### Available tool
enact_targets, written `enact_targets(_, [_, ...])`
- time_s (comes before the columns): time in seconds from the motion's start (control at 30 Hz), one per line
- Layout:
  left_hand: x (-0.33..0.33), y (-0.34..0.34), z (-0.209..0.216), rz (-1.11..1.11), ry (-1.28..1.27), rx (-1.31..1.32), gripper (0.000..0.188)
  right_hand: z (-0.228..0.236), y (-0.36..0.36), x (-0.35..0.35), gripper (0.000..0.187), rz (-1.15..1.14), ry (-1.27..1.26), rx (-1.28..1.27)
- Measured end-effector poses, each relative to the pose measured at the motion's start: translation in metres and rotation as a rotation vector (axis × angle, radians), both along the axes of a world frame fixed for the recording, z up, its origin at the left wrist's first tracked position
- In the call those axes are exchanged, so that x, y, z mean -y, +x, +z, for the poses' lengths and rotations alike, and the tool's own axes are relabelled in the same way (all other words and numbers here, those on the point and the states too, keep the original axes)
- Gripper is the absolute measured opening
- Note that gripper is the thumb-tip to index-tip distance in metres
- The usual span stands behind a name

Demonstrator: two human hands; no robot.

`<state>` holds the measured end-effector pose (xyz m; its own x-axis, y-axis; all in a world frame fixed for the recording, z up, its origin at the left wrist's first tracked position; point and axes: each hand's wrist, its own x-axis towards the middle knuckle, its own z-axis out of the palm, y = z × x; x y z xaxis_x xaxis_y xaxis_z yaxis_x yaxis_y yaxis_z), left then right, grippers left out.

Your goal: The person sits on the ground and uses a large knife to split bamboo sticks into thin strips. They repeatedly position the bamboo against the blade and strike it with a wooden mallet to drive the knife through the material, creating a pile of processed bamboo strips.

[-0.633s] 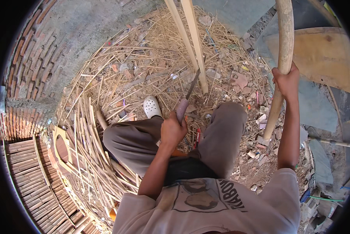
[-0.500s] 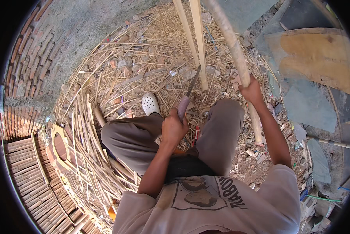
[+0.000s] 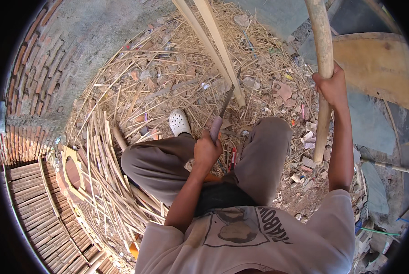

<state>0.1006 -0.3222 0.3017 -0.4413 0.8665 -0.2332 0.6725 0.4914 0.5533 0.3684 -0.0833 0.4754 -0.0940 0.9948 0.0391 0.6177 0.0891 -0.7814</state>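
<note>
My left hand (image 3: pixel 208 149) is closed round the wrapped, purplish handle of a long-bladed knife (image 3: pixel 224 106) between my knees. Its dark blade points away from me and crosses the lower part of a pale bamboo piece (image 3: pixel 213 45), which stands in two strips close together near the ground. Whether the blade is sunk into the bamboo or only against it, I cannot tell. At the right, my right hand (image 3: pixel 333 86) grips a thick, peeled wooden stick (image 3: pixel 323 118) around its middle. The stick is held nearly upright, apart from the bamboo and the knife.
Split bamboo sticks (image 3: pixel 106 169) lie heaped at my left, beside a yellow frame (image 3: pixel 73 171). Shavings and rubble cover the ground. A brick wall (image 3: pixel 40 82) rises at the far left; sheet panels (image 3: pixel 368 118) lie at the right. My shod foot (image 3: pixel 179 122) is near the knife.
My right hand has swung the stick up and to the right, away from the bamboo. The bamboo strips' upper ends have tilted left. My left hand keeps its hold on the knife.
</note>
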Motion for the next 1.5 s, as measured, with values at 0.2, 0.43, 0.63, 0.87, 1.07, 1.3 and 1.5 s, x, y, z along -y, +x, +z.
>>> enact_targets(0.2, [0.005, 0.007, -0.008, -0.053, -0.002, -0.018, 0.029, -0.1, -0.029, 0.001, 0.041, 0.117, -0.038, 0.024])
enact_targets(0.43, [0.016, -0.01, -0.04, -0.288, -0.141, -0.09, 0.031, -0.4, 0.098, 0.054, 0.044, 0.379, -0.381, 0.036])
enact_targets(0.63, [-0.025, -0.04, -0.032, -0.241, -0.062, -0.137, 0.025, -0.154, 0.01, 0.023, 0.037, 0.149, -0.329, 0.206])
enact_targets(0.87, [-0.038, -0.05, -0.028, -0.251, -0.05, -0.172, 0.024, -0.047, -0.005, -0.005, 0.021, -0.069, 0.086, -0.239])
enact_targets(1.07, [-0.056, -0.052, -0.042, -0.289, -0.085, -0.138, 0.029, -0.333, 0.032, 0.046, 0.048, 0.203, -0.488, 0.405])
enact_targets(1.3, [-0.058, -0.076, -0.04, -0.267, -0.113, -0.124, 0.029, -0.257, 0.035, 0.028, 0.045, 0.139, -0.416, 0.291])
enact_targets(1.5, [-0.046, -0.074, -0.056, -0.232, -0.115, -0.149, 0.028, -0.043, 0.011, -0.002, 0.023, -0.02, -0.035, -0.159])
